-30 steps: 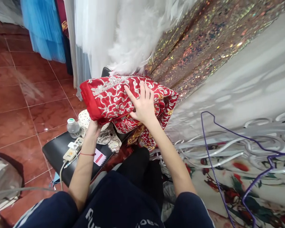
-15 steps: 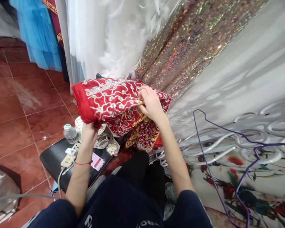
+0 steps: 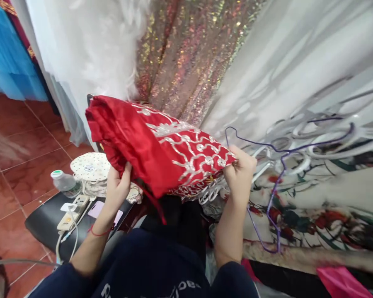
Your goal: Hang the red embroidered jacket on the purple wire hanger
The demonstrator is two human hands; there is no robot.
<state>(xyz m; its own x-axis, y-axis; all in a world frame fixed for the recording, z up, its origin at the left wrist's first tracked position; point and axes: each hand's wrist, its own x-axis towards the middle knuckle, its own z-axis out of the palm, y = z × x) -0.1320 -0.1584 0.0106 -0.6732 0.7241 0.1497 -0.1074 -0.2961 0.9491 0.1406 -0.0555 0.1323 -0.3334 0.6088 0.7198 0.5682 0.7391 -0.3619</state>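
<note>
Bottle (image 3: 69, 185), capped, contents unclear, near red garment (image 3: 155, 149) in fingers (image 3: 127, 175)

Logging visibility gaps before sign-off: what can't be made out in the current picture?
All in the head view:
Left hand: some fingers hidden by the red garment.
Phone: partly covered by the left forearm.
Bottle: label too small and blurred to read.
Blue fabric: cut off by the left edge.
White feathery fabric: blurred, cut off by the top edge.

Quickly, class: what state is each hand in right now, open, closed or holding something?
Left hand: holding the red garment by its plain end, fingers partly hidden.
Right hand: closed, holding its embroidered edge.
</note>
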